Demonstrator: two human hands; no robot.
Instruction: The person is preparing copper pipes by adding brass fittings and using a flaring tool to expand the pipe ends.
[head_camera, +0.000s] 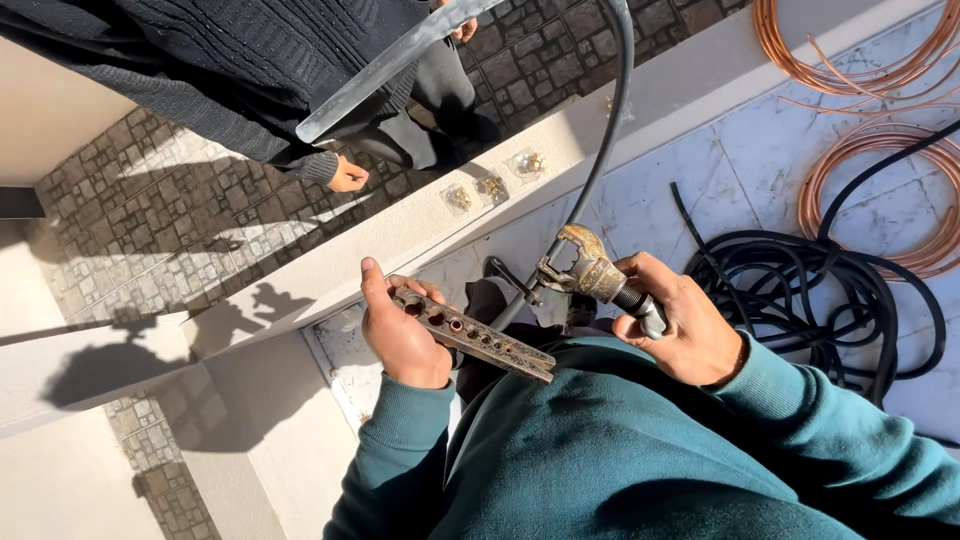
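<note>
My left hand (400, 335) grips a rusty metal bar (480, 338) with a row of several round holes, held at one end so it slants down to the right. My right hand (680, 325) holds a worn, rust-coloured yoke tool (585, 270) by its handle, its hooked head pointing up and left, just above the bar. A grey insulated hose (605, 130) runs from behind the tool up to the top edge. Both sleeves are teal.
Another person in dark knitwear (240, 70) stands beyond the white ledge (420, 225), holding a long grey bar (390, 60). Small brass fittings in clear bags (490, 185) lie on the ledge. Copper tube coils (880, 150) and black cable (830, 290) lie on the marble floor.
</note>
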